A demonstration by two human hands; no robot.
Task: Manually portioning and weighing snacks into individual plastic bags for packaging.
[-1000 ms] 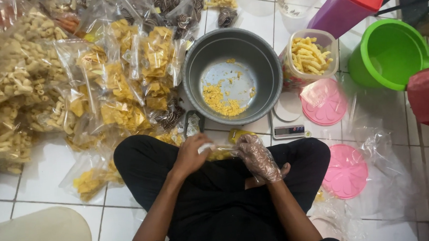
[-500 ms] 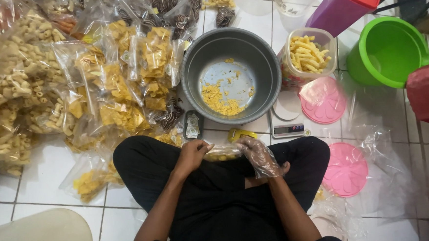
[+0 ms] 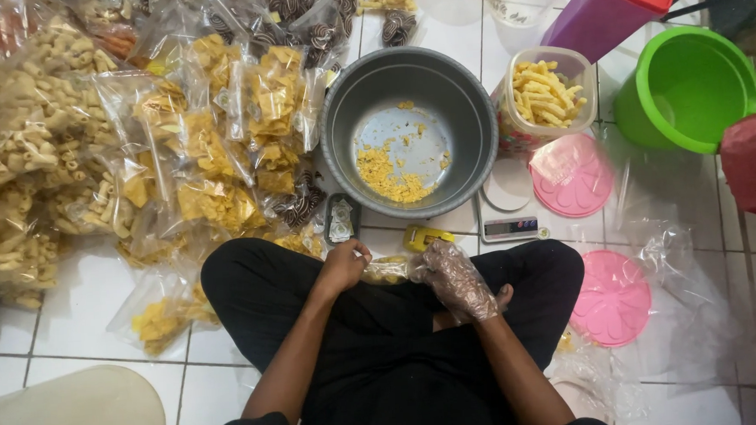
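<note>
Person sits cross-legged on white tile floor [image 3: 73, 315], black trousers, both hands over the lap. Left hand [image 3: 342, 268] bare, fingers curled tight, pinching one end of a small clear bag [image 3: 387, 270]; right hand [image 3: 452, 278] in a thin clear plastic glove, fingers closed round the bag's other end. 1 bag in hand: see-through, crumpled, yellow snack bits inside, held sideways between the two hands just above the knees. Just past the hands: 1 yellow tool [image 3: 427, 237], kind unclear, 1 small black tray [image 3: 341, 219] w/ pale bits in it, 1 small digital scale [image 3: 509, 228]. 2 pink lids [image 3: 611, 299] on the floor at right, one near, one further back, w/ loose clear plastic sheets [image 3: 673, 257] around them. Mid: 1 grey metal bowl [image 3: 408, 133], mostly bare, yellow crumbs on its bottom. Right of it 1 clear tub [image 3: 546, 100] of yellow sticks, then 1 green bucket [image 3: 686, 88]. Left side: a heap of filled bags [image 3: 211, 152], too many to count; yellow chips nearer the bowl, pale tube-shaped snacks [image 3: 13, 154] at far left, brown swirl ones at top. Far back: 1 purple bin [image 3: 609, 6] w/ red lid. Red plastic [image 3: 755, 167] at right edge, 1 pale round lid [image 3: 69, 414] at bottom left.
</note>
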